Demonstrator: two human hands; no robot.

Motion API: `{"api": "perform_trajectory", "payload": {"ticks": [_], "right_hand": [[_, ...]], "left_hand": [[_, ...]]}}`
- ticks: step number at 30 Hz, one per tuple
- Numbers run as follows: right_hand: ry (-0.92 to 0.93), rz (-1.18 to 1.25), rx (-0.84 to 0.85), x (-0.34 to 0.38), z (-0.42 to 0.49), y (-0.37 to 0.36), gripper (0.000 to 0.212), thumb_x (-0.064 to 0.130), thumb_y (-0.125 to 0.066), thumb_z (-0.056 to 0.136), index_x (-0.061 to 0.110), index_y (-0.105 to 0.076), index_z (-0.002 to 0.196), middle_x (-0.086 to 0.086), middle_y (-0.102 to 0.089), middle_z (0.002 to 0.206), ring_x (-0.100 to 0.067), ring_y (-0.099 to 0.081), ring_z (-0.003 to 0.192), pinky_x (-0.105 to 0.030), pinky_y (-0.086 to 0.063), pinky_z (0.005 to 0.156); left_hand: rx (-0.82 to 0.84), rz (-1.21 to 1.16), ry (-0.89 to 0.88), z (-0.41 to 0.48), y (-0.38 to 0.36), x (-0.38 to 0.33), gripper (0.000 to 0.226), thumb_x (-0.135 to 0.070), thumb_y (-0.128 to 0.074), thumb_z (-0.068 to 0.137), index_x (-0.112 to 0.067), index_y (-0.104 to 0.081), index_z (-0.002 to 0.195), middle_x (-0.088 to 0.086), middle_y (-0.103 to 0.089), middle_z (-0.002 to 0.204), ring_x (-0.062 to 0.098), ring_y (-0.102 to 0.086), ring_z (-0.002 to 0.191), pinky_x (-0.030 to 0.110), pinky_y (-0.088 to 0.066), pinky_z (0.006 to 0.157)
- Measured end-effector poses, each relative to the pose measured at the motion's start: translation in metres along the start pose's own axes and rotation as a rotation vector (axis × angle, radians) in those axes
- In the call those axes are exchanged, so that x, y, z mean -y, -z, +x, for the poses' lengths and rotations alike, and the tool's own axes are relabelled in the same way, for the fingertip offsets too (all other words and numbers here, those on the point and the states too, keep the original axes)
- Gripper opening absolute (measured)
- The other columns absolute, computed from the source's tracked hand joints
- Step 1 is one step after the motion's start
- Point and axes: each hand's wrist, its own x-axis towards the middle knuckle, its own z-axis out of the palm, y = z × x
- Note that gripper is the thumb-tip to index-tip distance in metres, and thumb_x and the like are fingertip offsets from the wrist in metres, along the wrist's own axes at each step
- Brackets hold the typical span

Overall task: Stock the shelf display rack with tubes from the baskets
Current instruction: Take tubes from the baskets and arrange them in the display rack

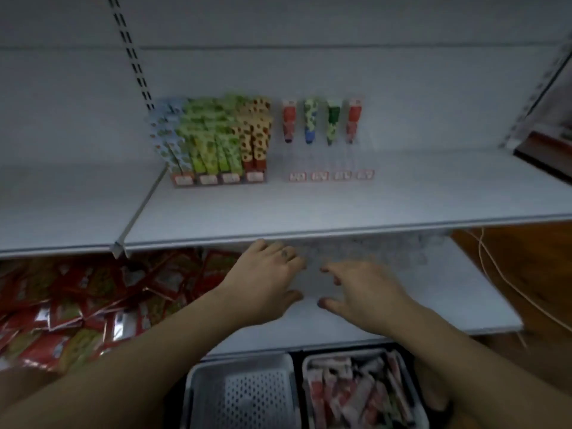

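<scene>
Left hand (266, 283) and right hand (368, 292) hover spread, empty, above the shelf (448, 289). Tubes (349, 394) lie roughly front-to-back in the basket (304, 379) below, nearer the right.

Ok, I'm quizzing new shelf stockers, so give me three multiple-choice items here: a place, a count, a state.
1. Where do the red packets lie? A) lower shelf B) upper shelf C) left basket
2. How many tubes stand in the right-hand rack? A) two B) four C) nine
3. What do the left hand and right hand hold? A) a tube each B) a basket C) nothing
Key: 1 A, they pile on the lower shelf's left part; 2 B, one stands in each lane; 3 C, both spread open, empty.
</scene>
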Motion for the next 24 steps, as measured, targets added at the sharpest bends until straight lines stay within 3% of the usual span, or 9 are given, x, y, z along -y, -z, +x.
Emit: {"api": "perform_trajectory", "payload": {"ticks": [2, 6, 10, 13, 18, 20, 22, 24], "right_hand": [[-0.008, -0.058, 0.151, -0.015, -0.008, -0.036, 0.068, 0.056, -0.055, 0.088, 0.025, -0.032, 0.145, -0.001, -0.047, 0.140, -0.022, -0.051, 0.120, -0.033, -0.046, 0.096], [-0.036, -0.108, 0.439, -0.044, -0.019, -0.099, 0.073, 0.051, -0.058, 0.089, 0.016, -0.029, 0.146, -0.009, -0.047, 0.136, -0.027, -0.050, 0.118, -0.036, -0.046, 0.094], [-0.082, -0.083, 0.671, -0.062, -0.021, -0.144, 0.065, 0.047, -0.060, 0.089, 0.012, -0.039, 0.140, -0.010, -0.050, 0.135, -0.029, -0.052, 0.119, -0.041, -0.046, 0.097], [-0.148, -0.020, 0.772, -0.074, -0.014, -0.167, 0.055, 0.045, -0.066, 0.085, 0.015, -0.052, 0.130, -0.008, -0.060, 0.121, -0.026, -0.061, 0.102, -0.041, -0.053, 0.088], [-0.218, 0.075, 0.813, -0.082, -0.005, -0.207, 0.035, 0.035, -0.064, 0.087, 0.011, -0.060, 0.113, -0.010, -0.063, 0.100, -0.024, -0.063, 0.082, -0.032, -0.051, 0.067], [-0.199, 0.115, 0.754, -0.078, -0.003, -0.220, 0.039, 0.034, -0.059, 0.088, 0.016, -0.055, 0.122, -0.009, -0.064, 0.097, -0.023, -0.062, 0.078, -0.029, -0.048, 0.062], [-0.165, 0.186, 0.646, -0.073, 0.000, -0.226, 0.047, 0.031, -0.054, 0.090, 0.025, -0.046, 0.136, -0.009, -0.066, 0.105, -0.025, -0.062, 0.087, -0.028, -0.044, 0.064], [-0.144, 0.271, 0.576, -0.071, 0.004, -0.229, 0.053, 0.024, -0.050, 0.090, 0.038, -0.041, 0.140, -0.005, -0.067, 0.105, -0.022, -0.061, 0.080, -0.027, -0.042, 0.059]], "left_hand": [[0.128, 0.002, 0.023, -0.001, -0.027, -0.014, 0.055, -0.055, -0.046, 0.093, -0.023, -0.041, 0.138, 0.000, -0.049, 0.134, 0.023, -0.044, 0.121, 0.036, -0.031, 0.098], [0.349, 0.025, 0.044, 0.001, -0.077, -0.031, 0.053, -0.052, -0.048, 0.093, -0.018, -0.045, 0.133, 0.006, -0.050, 0.133, 0.026, -0.045, 0.122, 0.040, -0.034, 0.099], [0.481, 0.016, 0.054, 0.004, -0.124, -0.056, 0.052, -0.052, -0.049, 0.092, -0.016, -0.049, 0.129, 0.007, -0.053, 0.129, 0.027, -0.047, 0.120, 0.042, -0.032, 0.099], [0.525, -0.047, 0.076, 0.008, -0.155, -0.072, 0.048, -0.050, -0.049, 0.092, -0.015, -0.050, 0.125, 0.008, -0.055, 0.126, 0.027, -0.048, 0.118, 0.041, -0.033, 0.098], [0.616, -0.145, 0.096, 0.006, -0.207, -0.100, 0.046, -0.043, -0.053, 0.092, -0.017, -0.048, 0.130, 0.009, -0.054, 0.127, 0.027, -0.049, 0.118, 0.042, -0.035, 0.099], [0.643, -0.183, 0.091, 0.007, -0.224, -0.108, 0.047, -0.040, -0.054, 0.091, -0.018, -0.048, 0.132, 0.010, -0.053, 0.129, 0.028, -0.048, 0.119, 0.044, -0.034, 0.100], [0.635, -0.207, 0.076, 0.007, -0.242, -0.115, 0.052, -0.042, -0.056, 0.089, -0.018, -0.046, 0.134, 0.010, -0.052, 0.130, 0.029, -0.047, 0.118, 0.044, -0.034, 0.099], [0.620, -0.213, 0.041, 0.005, -0.256, -0.120, 0.061, -0.045, -0.059, 0.087, -0.017, -0.041, 0.138, 0.011, -0.048, 0.136, 0.030, -0.043, 0.121, 0.044, -0.034, 0.099]]}}
